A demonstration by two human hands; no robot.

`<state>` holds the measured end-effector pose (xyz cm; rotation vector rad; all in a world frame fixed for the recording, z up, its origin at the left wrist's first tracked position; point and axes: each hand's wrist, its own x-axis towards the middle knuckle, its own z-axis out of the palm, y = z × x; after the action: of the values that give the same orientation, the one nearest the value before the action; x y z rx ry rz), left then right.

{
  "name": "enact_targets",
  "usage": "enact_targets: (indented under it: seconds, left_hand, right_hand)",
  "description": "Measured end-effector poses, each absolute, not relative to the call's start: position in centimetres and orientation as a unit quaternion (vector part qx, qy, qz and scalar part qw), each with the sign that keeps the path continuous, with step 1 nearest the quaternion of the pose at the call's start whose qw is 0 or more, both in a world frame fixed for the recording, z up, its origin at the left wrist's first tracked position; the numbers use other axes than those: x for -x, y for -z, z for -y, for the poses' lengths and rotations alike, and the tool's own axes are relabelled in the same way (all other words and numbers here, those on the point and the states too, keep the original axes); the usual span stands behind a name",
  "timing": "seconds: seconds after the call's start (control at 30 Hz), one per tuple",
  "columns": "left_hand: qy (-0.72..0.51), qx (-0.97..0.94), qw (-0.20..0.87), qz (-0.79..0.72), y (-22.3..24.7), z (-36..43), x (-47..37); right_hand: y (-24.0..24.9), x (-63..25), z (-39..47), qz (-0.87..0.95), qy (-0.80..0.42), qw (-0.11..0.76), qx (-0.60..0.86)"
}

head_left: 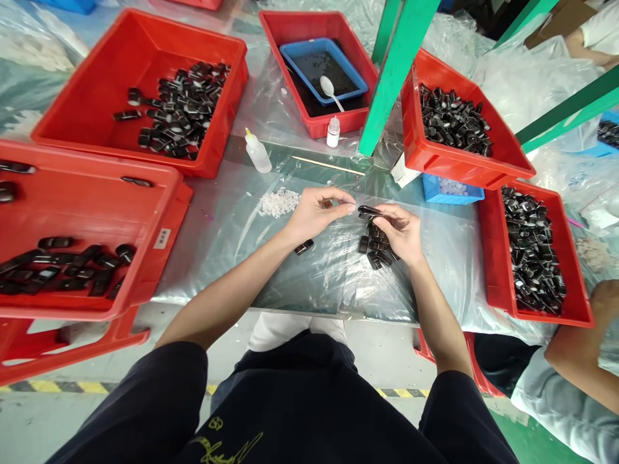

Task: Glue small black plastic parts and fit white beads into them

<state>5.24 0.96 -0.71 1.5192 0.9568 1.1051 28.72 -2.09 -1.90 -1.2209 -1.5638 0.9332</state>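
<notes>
My right hand [399,233] grips a glossy black plastic part [369,211] between thumb and fingers. Just left of it, my left hand [323,209] is closed in a pinch; whatever its fingertips hold is too small to make out. Under my right hand lies a small heap of similar black parts [374,248] on the plastic-covered table [333,283]. One more black part [304,247] rests below my left wrist. A pile of small whitish pieces [279,202] is spread beside my left hand.
Red bins of black parts stand at the left [145,212], back left [91,96], back right [464,164] and right [498,270]. Behind are a squeeze bottle [258,153], a thin stick [329,165], a small vial [333,133] and a blue tray [294,48]. A green post [387,90] rises there. A co-worker's arm [580,351] is at right.
</notes>
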Motion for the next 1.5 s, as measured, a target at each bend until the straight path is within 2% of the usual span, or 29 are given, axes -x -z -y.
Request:
enact_targets:
  seconds: [0.17,0.3,0.47,0.7,0.8,1.0,1.1,1.5]
  left_hand:
    - [-0.454,-0.617,0.512,-0.389,0.5,-0.7,-5.3]
    - [-0.405,-0.708,0.408,-0.41,0.5,-1.0,-4.4]
    - [-0.238,-0.85,0.242,-0.402,1.2,-1.3,-3.8]
    - [-0.153,-0.893,0.186,-0.381,2.1,-1.3,-4.5]
    - [-0.184,-0.874,0.22,-0.391,1.7,-1.2,-4.4]
    - [-0.402,-0.696,0.452,-0.386,0.7,-1.0,-4.7]
    - [-0.459,-0.629,0.517,-0.356,0.3,-0.8,-5.0]
    - [-0.401,-0.655,0.547,-0.334,-0.5,-0.6,-4.7]
  right_hand:
    - [1.6,-28.6,2.2,0.624,-0.419,0.454,0.479]
    - [1.7,-29.1,1.9,0.615,-0.399,0.466,0.495]
    - [2.1,-29.4,1.6,0.604,-0.387,0.488,0.497]
    - [2.3,-29.1,1.7,0.606,-0.385,0.478,0.506]
    - [2.2,-29.2,1.7,0.61,-0.387,0.472,0.506]
    - [1.8,-29.3,1.8,0.615,-0.415,0.47,0.479]
    - [1.5,-29.1,1.9,0.614,-0.43,0.465,0.47]
    - [1.2,-29.1,2.2,0.621,-0.461,0.436,0.461]
